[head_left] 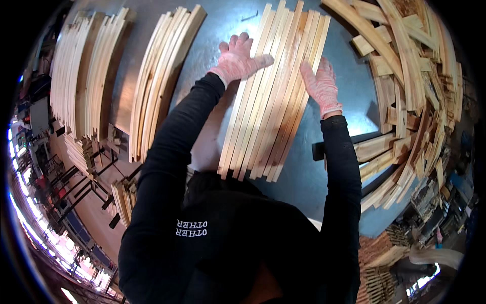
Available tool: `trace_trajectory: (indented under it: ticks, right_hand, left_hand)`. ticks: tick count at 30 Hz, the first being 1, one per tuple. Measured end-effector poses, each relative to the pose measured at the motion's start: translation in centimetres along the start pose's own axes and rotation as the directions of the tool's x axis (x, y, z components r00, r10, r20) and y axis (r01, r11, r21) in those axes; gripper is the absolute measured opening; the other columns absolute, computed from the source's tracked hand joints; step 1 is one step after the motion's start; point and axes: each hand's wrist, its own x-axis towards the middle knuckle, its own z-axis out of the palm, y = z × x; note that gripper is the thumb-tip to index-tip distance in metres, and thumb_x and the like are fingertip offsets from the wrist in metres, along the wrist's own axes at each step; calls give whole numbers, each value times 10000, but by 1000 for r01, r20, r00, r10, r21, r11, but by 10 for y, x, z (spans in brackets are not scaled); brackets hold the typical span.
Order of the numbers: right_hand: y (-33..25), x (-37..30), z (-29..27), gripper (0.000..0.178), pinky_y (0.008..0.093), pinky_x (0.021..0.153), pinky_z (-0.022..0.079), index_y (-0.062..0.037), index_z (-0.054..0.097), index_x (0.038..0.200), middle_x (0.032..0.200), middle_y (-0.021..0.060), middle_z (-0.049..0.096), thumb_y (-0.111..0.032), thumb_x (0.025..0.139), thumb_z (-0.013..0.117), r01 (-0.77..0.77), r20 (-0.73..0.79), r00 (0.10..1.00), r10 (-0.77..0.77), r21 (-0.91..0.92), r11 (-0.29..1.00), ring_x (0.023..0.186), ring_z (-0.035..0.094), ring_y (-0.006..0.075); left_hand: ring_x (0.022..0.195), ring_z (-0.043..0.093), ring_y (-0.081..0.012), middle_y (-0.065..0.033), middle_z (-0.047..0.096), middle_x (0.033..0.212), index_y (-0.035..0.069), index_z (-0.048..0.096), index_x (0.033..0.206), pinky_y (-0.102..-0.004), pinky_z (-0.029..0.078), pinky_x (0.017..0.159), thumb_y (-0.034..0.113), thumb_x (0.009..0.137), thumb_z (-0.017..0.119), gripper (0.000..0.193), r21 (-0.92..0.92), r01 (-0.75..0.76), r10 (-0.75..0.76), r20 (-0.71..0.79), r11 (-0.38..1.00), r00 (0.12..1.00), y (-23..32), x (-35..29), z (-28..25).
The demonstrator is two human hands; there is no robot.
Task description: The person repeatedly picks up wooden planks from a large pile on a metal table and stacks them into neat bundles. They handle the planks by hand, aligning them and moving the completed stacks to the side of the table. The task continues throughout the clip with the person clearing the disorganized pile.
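While gloved fingers (262,62) flank both sides, wooden strips (273,101) lie between.

Shiny metal table (220,23), brown floor (93,215), dark metal rack (81,191) at left, bright windows (63,247) lower left

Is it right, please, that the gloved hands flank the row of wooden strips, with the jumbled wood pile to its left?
Not quite: the head view shows the jumbled wood pile to the right of the row of wooden strips. The left hand and right hand do flank that row.
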Motion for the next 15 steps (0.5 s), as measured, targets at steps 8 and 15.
trace_trajectory:
  ticks: [8,15]
  right_hand:
    - [-102,25,-111,640,322,1090,414,-9,430,1489,1409,92,545,-490,1067,418,144,-187,981,58,889,435,1268,521,194]
    - [-149,62,-242,720,379,1091,417,-36,409,1479,1398,150,559,-544,987,540,441,-474,774,-421,879,-179,1310,506,250]
  left_hand:
    - [1353,498,-285,-174,533,1443,24,340,1532,-373,393,1133,489,921,694,845,-808,-184,-34,-245,560,969,35,19,-142]
    - [1362,473,-269,-163,504,1472,33,354,1529,-361,360,1154,411,955,673,758,-949,-235,50,-251,-212,967,24,32,-279]
